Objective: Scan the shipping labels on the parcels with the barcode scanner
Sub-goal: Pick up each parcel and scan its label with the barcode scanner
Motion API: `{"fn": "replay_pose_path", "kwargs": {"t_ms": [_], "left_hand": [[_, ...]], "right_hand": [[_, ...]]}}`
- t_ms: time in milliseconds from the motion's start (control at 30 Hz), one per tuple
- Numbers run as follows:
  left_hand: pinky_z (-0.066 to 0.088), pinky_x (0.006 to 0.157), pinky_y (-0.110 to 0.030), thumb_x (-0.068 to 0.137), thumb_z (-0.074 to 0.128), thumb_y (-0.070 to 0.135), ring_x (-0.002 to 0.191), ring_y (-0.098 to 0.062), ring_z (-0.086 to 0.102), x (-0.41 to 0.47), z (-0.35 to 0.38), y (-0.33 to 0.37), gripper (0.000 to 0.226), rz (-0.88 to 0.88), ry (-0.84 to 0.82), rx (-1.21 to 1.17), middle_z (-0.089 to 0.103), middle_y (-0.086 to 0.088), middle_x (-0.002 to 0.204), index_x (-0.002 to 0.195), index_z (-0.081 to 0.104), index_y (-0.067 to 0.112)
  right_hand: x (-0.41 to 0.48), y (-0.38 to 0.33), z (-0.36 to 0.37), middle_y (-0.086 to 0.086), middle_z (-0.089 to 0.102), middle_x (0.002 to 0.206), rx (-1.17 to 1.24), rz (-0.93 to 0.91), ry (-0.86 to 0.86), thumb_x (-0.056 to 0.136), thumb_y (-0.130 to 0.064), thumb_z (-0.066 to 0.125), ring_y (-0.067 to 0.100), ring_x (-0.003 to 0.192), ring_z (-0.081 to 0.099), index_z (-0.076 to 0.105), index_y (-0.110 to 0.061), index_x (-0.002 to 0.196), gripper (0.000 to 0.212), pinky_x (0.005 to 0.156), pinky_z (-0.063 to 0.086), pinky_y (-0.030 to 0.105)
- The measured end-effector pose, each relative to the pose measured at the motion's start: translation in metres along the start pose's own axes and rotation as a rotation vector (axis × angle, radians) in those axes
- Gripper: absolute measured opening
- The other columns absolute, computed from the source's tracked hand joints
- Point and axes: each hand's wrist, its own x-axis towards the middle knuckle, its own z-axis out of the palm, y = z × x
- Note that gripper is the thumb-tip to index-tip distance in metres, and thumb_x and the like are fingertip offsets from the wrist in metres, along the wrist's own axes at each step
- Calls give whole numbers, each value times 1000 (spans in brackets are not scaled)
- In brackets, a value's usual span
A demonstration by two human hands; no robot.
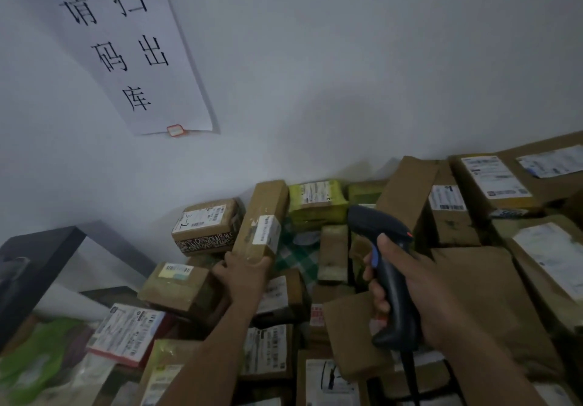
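- My left hand (243, 274) grips the near end of a long narrow brown cardboard parcel (263, 213), fingers and thumb wrapped round it, and holds it tilted up above the pile of parcels (473, 295).
- A white shipping label (266, 231) sits on the right-hand face of that parcel, folded over its edge and turned toward the scanner.
- My right hand (410, 289) is closed round the grip of a dark handheld barcode scanner (383, 248). Its head is raised just right of the held parcel and apart from it.
- The scanner's blue trigger (375, 256) shows at the front of the grip, just above my curled fingers. I cannot tell whether it is pressed.
- Behind the held parcel a small brown box with a patterned side (206, 224) lies against the wall, and a yellow-green wrapped parcel (317, 199) lies further right.
- A green-and-white checked cloth (293, 256) shows in a gap between the parcels.
- A white paper sign with black characters (126, 46) hangs on the wall at upper left.
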Motion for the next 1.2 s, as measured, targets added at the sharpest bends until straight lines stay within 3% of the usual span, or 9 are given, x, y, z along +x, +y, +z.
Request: {"fn": "replay_pose_path", "kwargs": {"t_ms": [67, 233, 400, 567, 633, 733, 900, 1200], "left_hand": [[38, 106, -50, 76, 76, 42, 124, -42, 34, 0, 8, -4, 90, 25, 29, -12, 23, -17, 141, 140, 28, 1], [41, 102, -48, 71, 76, 49, 118, -44, 43, -6, 12, -3, 88, 33, 86, -10, 38, -23, 134, 132, 38, -2], [45, 87, -34, 64, 84, 38, 108, -20, 36, -16, 14, -3, 91, 18, 180, -230, 27, -11, 133, 133, 33, 8], [43, 86, -34, 70, 86, 38, 108, -21, 44, 3, 19, 2, 91, -45, -15, -130, 40, -17, 134, 134, 33, 2], [47, 95, -40, 71, 85, 44, 118, -31, 51, 8, 24, -1, 95, -84, -157, -39, 46, -20, 135, 134, 31, -1], [38, 108, -53, 76, 78, 52, 126, -39, 45, 8, 28, -6, 99, -97, -286, 97, 38, -22, 141, 142, 23, 3], [32, 109, -60, 83, 67, 59, 125, -45, 43, 5, 34, -8, 100, 18, -309, 291, 33, -27, 141, 153, 6, 23], [35, 107, -58, 82, 61, 63, 126, -41, 42, 13, 44, -12, 88, 96, -344, 457, 46, -25, 133, 150, 13, 35]], "right_hand": [[1, 1, -1, 15, 54, 62, 2, -4, -35, 70, -57, 73, 23, 44, 47, 68, -10, 76, 48, 44, 43, 31], [2, 1, -2, 14, 52, 59, -6, -4, -59, 70, -59, 73, 23, 43, 46, 66, -9, 78, 51, 46, 43, 31], [3, 1, -1, 15, 54, 62, -9, -18, -57, 71, -58, 73, 23, 44, 47, 67, -10, 77, 49, 45, 44, 29], [2, 2, 3, 15, 57, 68, -2, -26, -54, 69, -57, 75, 21, 45, 49, 69, -13, 73, 44, 45, 46, 27], [1, 2, 4, 14, 58, 68, -3, -23, -51, 68, -57, 76, 21, 45, 50, 69, -14, 73, 44, 46, 46, 27], [-1, 0, 3, 12, 58, 66, -9, -19, -47, 67, -58, 76, 21, 45, 50, 68, -14, 72, 45, 45, 46, 28], [-1, 2, -1, 14, 58, 67, -6, -28, -48, 67, -60, 77, 22, 46, 49, 68, -14, 73, 47, 47, 45, 29], [2, 4, -2, 17, 55, 71, -2, -32, -52, 70, -58, 80, 21, 45, 48, 68, -12, 76, 48, 44, 44, 29]]}}
